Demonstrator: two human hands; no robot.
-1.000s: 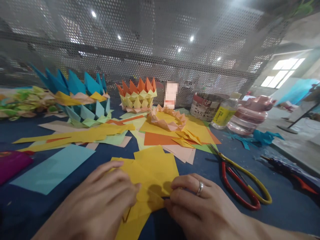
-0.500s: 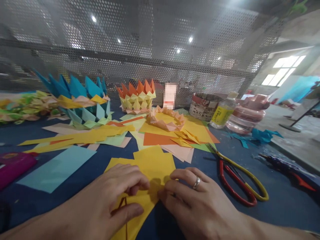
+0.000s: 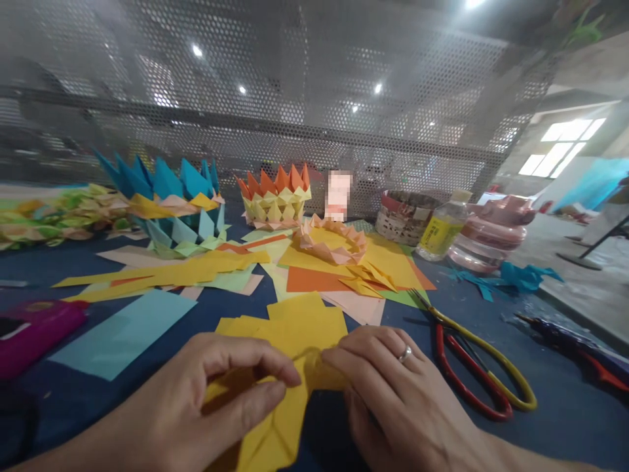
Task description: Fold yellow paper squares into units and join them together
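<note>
Yellow paper sheets (image 3: 289, 328) lie in front of me, some overlapping. My left hand (image 3: 230, 387) has its thumb and forefinger brought together in a pinch at a piece of yellow paper; the exact grip is partly hidden. Wearing a ring, my right hand (image 3: 393, 387) has its fingers bent over a folded yellow strip (image 3: 327, 375), with the thumb tucked underneath. More yellow paper with a crease (image 3: 272, 432) extends below my left fingertips. Scissors (image 3: 472, 354) with one red and one yellow handle rest to the right of my right hand.
Folded-paper crowns stand behind: a blue-topped one (image 3: 171, 203), an orange-topped one (image 3: 275, 196) and a pink ring (image 3: 334, 241). A bottle (image 3: 439, 229) and a pink jug (image 3: 491, 239) are at right, a purple tool (image 3: 42, 334) and blue sheet (image 3: 125, 334) at left.
My left thumb and forefinger have come together from a wider gap. My right fingers have shifted slightly right and bent a piece of yellow paper. The whole view has shifted a little.
</note>
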